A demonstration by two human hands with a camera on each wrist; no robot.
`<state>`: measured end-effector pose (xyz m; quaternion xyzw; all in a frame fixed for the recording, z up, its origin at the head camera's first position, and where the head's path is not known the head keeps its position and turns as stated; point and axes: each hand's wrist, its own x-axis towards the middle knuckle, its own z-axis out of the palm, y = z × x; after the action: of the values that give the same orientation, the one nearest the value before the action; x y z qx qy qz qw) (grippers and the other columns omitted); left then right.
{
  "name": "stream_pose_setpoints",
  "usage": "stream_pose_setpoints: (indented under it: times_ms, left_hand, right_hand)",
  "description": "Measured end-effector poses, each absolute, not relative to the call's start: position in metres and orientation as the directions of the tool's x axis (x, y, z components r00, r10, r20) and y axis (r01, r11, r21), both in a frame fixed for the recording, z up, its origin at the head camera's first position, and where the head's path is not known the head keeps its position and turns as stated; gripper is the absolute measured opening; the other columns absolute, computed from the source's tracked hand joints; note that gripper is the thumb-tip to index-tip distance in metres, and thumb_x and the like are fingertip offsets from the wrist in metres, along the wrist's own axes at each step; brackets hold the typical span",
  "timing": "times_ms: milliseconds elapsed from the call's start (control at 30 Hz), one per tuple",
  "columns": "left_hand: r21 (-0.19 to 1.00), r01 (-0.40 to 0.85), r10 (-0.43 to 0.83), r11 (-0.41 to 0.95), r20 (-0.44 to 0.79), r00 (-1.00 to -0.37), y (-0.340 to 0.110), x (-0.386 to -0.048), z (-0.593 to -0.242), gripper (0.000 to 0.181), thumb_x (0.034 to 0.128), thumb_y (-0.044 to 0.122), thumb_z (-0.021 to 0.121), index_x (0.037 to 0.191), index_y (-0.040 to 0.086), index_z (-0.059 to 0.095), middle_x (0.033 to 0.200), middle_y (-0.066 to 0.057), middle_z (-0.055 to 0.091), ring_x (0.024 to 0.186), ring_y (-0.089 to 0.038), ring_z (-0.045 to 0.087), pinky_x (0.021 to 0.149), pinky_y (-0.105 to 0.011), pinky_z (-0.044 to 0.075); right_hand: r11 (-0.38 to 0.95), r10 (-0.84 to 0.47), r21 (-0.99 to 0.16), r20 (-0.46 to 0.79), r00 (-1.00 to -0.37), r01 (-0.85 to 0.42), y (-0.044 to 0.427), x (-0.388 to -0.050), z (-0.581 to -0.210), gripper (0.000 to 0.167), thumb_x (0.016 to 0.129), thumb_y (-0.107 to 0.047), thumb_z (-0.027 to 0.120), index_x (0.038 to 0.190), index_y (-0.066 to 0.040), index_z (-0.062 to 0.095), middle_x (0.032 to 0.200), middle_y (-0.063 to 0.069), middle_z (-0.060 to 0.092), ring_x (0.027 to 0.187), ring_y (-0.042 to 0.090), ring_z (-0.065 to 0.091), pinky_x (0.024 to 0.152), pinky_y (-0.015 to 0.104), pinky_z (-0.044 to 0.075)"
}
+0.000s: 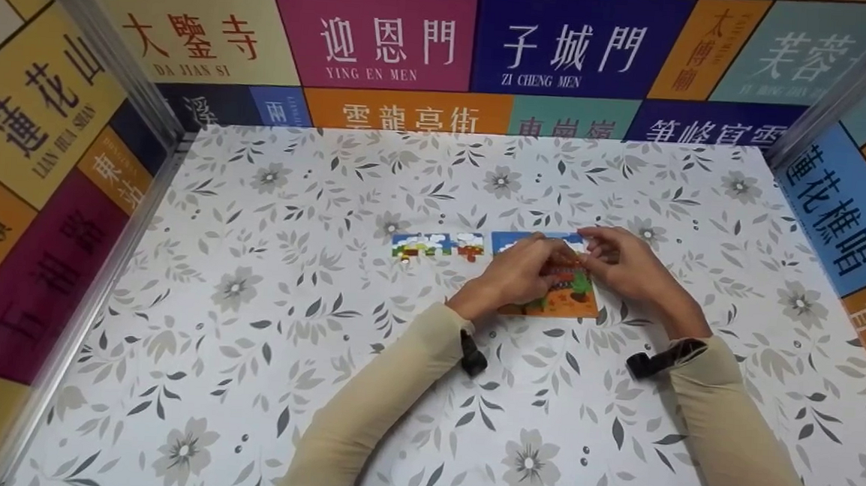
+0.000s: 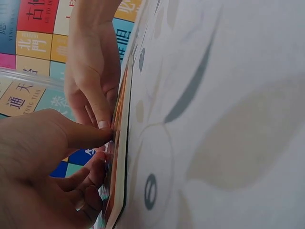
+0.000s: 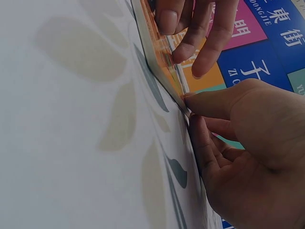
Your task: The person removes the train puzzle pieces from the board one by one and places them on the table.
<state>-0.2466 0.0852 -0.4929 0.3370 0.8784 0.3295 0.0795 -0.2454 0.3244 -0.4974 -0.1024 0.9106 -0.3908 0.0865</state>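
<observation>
A colourful jigsaw puzzle (image 1: 561, 305) lies flat on the patterned table, with blue sky at the top and orange ground with green plants below. My left hand (image 1: 525, 267) lies over its middle, and its bent fingers hide part of the picture. In the left wrist view, the left thumb (image 2: 97, 137) touches the surface. My right hand (image 1: 627, 266) is at the puzzle's upper right side. In the right wrist view, the right hand (image 3: 252, 138) pinches the edge between thumb and index finger. Whether a loose piece is under the fingertips is hidden.
Left of the puzzle, several loose puzzle pieces (image 1: 421, 244) form a small block, with another small group (image 1: 468, 247) beside it. The white table (image 1: 245, 367) has grey flowers and leaves. Upright panels with large lettering (image 1: 385, 41) border the back and both sides.
</observation>
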Motion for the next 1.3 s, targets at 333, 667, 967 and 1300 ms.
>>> stream_pose_setpoints:
  times_ms: [333,667,967,1300]
  left_hand:
    - [0.618,0.558,0.684,0.553,0.045,-0.728,0.0807,-0.2429,-0.4888,0.044,0.1045,0.018,0.071,0.147,0.014,0.062,0.141,-0.01,0.059,0.111,-0.018,0.059,0.095,-0.03,0.053]
    - [0.652,0.532,0.684,0.54,0.028,-0.729,0.0799,-0.2458,-0.4897,0.051,0.1003,0.029,0.08,0.147,0.017,0.065,0.138,-0.009,0.06,0.11,-0.017,0.059,0.096,-0.03,0.052]
    - [0.672,0.555,0.69,0.49,0.09,-0.718,0.0845,-0.2473,-0.4922,0.048,0.0978,0.022,0.083,0.143,0.013,0.067,0.126,-0.008,0.07,0.11,-0.02,0.063,0.093,-0.027,0.052]
    - [0.663,0.436,0.589,0.609,-0.01,-0.808,0.0829,-0.2393,-0.4891,0.055,0.097,0.037,0.083,0.14,0.008,0.066,0.136,-0.012,0.052,0.109,-0.019,0.054,0.095,-0.032,0.052]
  right_hand:
    - [0.665,-0.274,-0.729,-0.038,-0.961,-0.161,0.3247,-0.2475,-0.5006,0.052,0.105,-0.011,0.07,0.154,-0.003,0.057,0.128,0.02,0.064,0.108,0.021,0.065,0.089,0.004,0.048]
    - [0.685,-0.263,-0.715,-0.068,-0.962,-0.137,0.3256,-0.2483,-0.4999,0.053,0.106,-0.016,0.07,0.156,-0.006,0.056,0.129,0.019,0.063,0.114,0.03,0.067,0.091,0.005,0.047]
    - [0.687,-0.265,-0.712,-0.062,-0.962,-0.144,0.3258,-0.2475,-0.4993,0.054,0.105,-0.01,0.069,0.156,-0.005,0.055,0.129,0.019,0.064,0.114,0.03,0.067,0.09,0.005,0.047]
    - [0.681,-0.267,-0.716,-0.043,-0.963,-0.157,0.3249,-0.2469,-0.5,0.047,0.11,-0.014,0.062,0.155,-0.004,0.056,0.13,0.02,0.064,0.118,0.032,0.066,0.094,0.007,0.044]
